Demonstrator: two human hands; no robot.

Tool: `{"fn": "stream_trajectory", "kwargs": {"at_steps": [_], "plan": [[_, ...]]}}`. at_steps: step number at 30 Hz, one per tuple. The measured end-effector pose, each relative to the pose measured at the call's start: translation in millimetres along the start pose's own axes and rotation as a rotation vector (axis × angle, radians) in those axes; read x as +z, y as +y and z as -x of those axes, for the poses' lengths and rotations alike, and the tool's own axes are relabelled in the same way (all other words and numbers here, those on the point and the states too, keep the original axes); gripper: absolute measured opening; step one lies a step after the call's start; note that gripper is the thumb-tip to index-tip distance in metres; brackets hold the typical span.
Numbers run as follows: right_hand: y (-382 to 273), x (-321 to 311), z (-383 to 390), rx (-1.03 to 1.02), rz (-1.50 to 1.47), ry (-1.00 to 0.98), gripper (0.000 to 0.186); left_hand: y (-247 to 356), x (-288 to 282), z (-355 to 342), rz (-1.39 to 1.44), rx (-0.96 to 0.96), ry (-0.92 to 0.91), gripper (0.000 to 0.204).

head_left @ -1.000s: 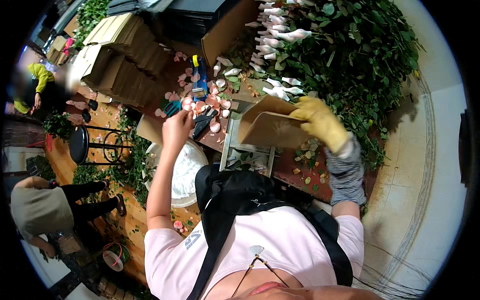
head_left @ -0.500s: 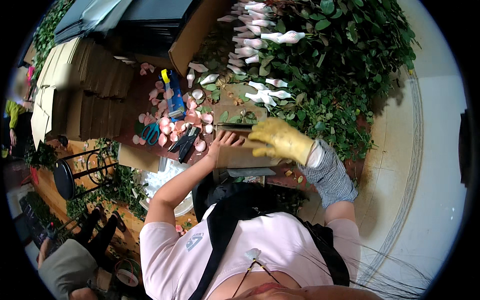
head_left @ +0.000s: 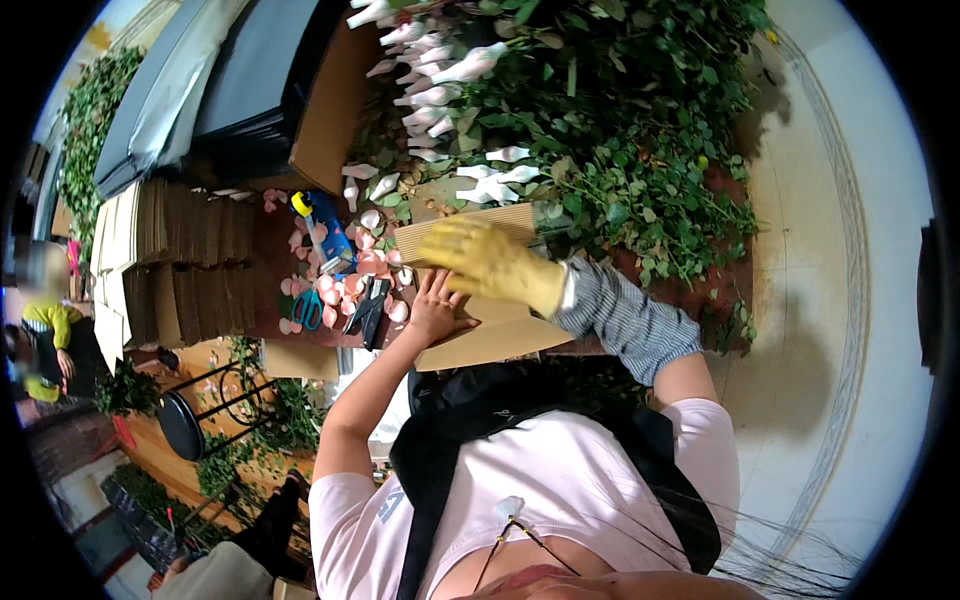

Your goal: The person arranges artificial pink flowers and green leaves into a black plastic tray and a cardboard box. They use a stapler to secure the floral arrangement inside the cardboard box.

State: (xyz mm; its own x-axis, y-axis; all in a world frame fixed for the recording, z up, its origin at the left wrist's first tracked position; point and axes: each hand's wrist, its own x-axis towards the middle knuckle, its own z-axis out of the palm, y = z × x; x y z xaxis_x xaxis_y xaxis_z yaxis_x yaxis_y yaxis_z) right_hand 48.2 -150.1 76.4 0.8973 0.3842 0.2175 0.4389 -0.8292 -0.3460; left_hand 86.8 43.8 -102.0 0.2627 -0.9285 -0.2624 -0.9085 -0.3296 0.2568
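Note:
A sheet of brown cardboard lies at the table's near edge, in front of my body. Across its far side runs a ribbed strip of corrugated cardboard. My bare left hand rests on the left part of the sheet, fingers apart and pressed down. Over the ribbed strip is my right hand in a yellow glove, its fingers stretched to the left and lying flat. The glove overlaps the left fingertips and covers part of the cardboard.
Pink petals, teal-handled scissors, a black stapler-like tool and a blue tape dispenser lie left. Cardboard stacks stand farther left. White-netted flower buds and leafy stems fill the far side. A stool stands on the floor.
The cardboard, folded narrower before, now spreads wider with its ribbed strip showing. My gloved right hand has moved left across it. The whole view has shifted and turned slightly.

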Motion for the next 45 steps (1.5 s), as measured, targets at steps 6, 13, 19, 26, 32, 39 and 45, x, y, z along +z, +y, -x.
{"fn": "stream_trajectory", "kwargs": {"at_steps": [6,13,19,26,32,39,45], "plan": [[-31.7,65.5,132.5,0.342,-0.326,-0.494,0.066,4.0,1.5,-11.1,-0.117,0.116,0.281,0.094],[-33.4,31.9,113.9,0.267,-0.769,-0.382,0.059,-8.2,17.5,-0.4,-0.265,0.077,0.294,0.09],[26.6,46.7,53.5,0.148,-0.465,-0.457,0.08,-18.3,-16.6,21.1,0.143,0.158,0.361,0.051],[39.4,153.8,104.1,0.243,0.365,-0.626,0.12,-68.0,-125.2,202.9,0.307,-0.604,0.818,0.028],[25.6,130.3,94.1,0.294,0.363,-0.706,0.116,-202.2,-193.4,299.7,-0.317,-1.091,1.164,0.036],[27.6,121.3,92.9,0.27,0.389,-0.692,0.12,-266.9,-169.0,268.1,-0.426,-1.322,0.807,0.062],[14.0,105.7,90.3,0.273,0.384,-0.695,0.116,-249.6,-179.3,268.6,-0.646,-1.242,0.805,0.028]]}}
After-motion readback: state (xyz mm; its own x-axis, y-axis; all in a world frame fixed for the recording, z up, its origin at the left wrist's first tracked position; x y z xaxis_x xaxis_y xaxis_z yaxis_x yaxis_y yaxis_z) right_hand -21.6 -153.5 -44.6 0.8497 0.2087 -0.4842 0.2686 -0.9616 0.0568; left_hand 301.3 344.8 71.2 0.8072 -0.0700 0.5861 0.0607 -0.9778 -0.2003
